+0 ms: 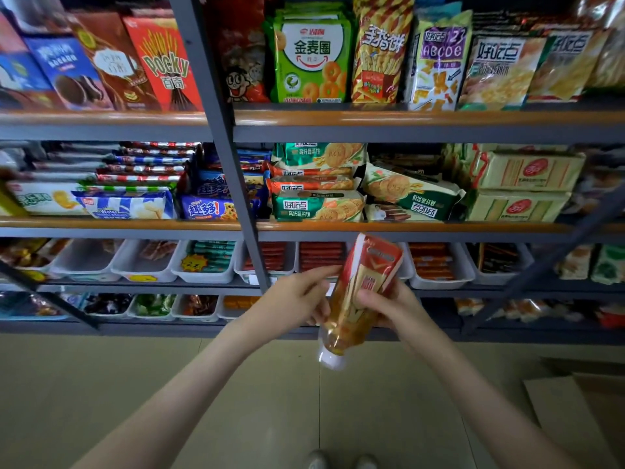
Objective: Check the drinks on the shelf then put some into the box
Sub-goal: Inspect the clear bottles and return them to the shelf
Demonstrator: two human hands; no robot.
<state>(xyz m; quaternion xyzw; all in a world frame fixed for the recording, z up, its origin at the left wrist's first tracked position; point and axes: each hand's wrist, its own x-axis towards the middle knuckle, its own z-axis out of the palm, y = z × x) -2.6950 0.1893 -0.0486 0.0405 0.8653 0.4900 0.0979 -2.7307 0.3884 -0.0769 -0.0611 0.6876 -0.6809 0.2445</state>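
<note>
Tall metal shelf (406,118) fills the view, upper tiers packed with snack packs (311,59), lower tiers with white trays (142,265) of small goods. Pale tiled floor (135,384) below. Cardboard box (575,418) on the floor at far right, only partly in frame. Person stands facing the shelf, both arms out. Drink bottle (350,309), amber liquid, red and gold label, is held in the air in front of the lower tiers, tilted, white cap (333,360) pointing down towards the person. Right hand (392,306) grips the bottle mid-body, fingers (370,294) curled round the label. Left hand (297,296) holds the other side, fingers curled against it, the index stretched up to the label edge. Shoe tips (318,462) at bottom edge.
</note>
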